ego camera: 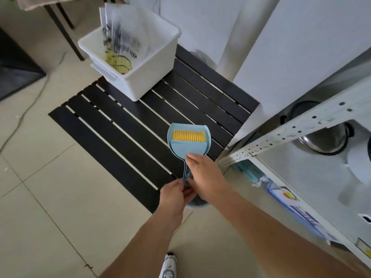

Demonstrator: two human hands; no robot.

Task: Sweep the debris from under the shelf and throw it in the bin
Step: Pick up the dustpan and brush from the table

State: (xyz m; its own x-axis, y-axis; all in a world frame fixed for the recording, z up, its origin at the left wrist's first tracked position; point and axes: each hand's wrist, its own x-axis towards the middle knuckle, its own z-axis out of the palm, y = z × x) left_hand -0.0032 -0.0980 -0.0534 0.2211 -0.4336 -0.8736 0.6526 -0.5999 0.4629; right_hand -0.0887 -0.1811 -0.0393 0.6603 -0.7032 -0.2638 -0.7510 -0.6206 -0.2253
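Note:
A light blue dustpan [176, 144] with a yellow-bristled brush [188, 136] nested in it is held above the black slatted table [120, 125]. My left hand [174, 194] pinches the end of the handle from below. My right hand [204, 175] grips the brush where its body meets the handle. The white bin [140, 77], lined with a printed plastic bag [124, 37], stands on the far end of the table. The white metal shelf [281, 135] stands on the right. No debris shows in the dustpan or on the floor.
Steel pots [325, 137] sit on the shelf, with packets [297, 209] along its lower edge. A cable [30, 105] runs over the tiled floor on the left. A dark-legged table [64, 27] stands at the far left. My shoe [169, 265] shows at the bottom.

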